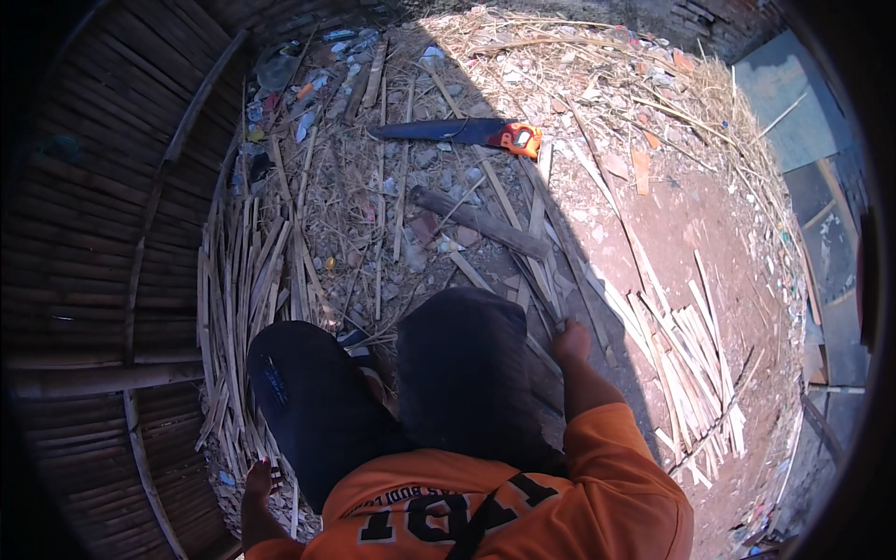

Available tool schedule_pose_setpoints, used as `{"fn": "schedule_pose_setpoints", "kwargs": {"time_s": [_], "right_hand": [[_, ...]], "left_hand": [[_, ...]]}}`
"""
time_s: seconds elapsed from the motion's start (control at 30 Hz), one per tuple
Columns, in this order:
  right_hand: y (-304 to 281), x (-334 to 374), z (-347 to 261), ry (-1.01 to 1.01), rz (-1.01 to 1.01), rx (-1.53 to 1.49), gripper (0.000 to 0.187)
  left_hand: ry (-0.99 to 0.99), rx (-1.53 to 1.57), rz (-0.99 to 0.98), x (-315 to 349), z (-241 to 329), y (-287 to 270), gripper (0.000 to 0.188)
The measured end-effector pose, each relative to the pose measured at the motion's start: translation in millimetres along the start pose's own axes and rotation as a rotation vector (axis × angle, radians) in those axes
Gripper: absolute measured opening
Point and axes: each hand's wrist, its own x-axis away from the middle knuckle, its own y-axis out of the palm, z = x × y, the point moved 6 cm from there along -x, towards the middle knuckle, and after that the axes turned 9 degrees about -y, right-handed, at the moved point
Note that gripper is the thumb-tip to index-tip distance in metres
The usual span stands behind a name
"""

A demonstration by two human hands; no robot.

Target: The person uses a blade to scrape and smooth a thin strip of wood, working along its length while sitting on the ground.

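Observation:
My right hand [571,343] is closed around the near end of a thin wooden strip [544,280], just right of my right knee. That strip lies among other strips and slants away from me. Low on the left, my left hand [258,480] is beside a pile of wooden strips [245,317]. Its fingers look curled by a small dark and pale thing, too small to name. Ahead of my knees a thick wooden piece [481,222] lies aslant on the rubble. Farther off rests a hand saw [439,131] with an orange handle, its blade pointing left.
A slatted bamboo wall [84,243] stands close on the left. More cut strips [686,373] lie in sunlight on the right. Broken tile, straw and litter [317,93] cover the far ground. Grey sheets [793,103] line the right side.

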Motion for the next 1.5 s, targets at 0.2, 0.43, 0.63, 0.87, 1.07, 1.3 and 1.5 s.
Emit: {"fn": "schedule_pose_setpoints", "kwargs": {"time_s": [0.2,0.43,0.63,0.87,1.07,1.3,1.5], "right_hand": [[-19.2,22.0,18.0,0.002,0.093,-0.211,0.035],[-94.5,29.6,69.6,0.019,0.004,-0.546,0.020],[-136.9,55.8,69.2,0.139,-0.045,-0.821,0.020],[-198.8,78.1,44.0,0.044,0.092,-0.815,0.021],[-253.7,99.2,39.4,-0.033,0.177,-0.832,0.022],[-307.0,82.2,-65.8,-0.172,0.078,-0.803,0.023],[-334.5,48.8,-225.8,-0.483,-0.203,-0.874,0.028]], "left_hand": [[0.005,0.081,-0.030,-8.1,-4.9,7.1,0.041],[0.171,0.284,-0.025,-6.3,48.3,10.1,0.047],[0.334,0.265,-0.033,1.4,113.5,8.8,0.052],[0.647,0.495,0.177,57.4,198.1,-53.0,0.047],[1.030,0.539,0.145,126.2,307.2,-65.2,0.044],[1.259,0.459,-0.269,234.5,449.0,17.1,0.044],[1.266,0.730,-0.804,322.5,542.9,40.8,0.094]]}}
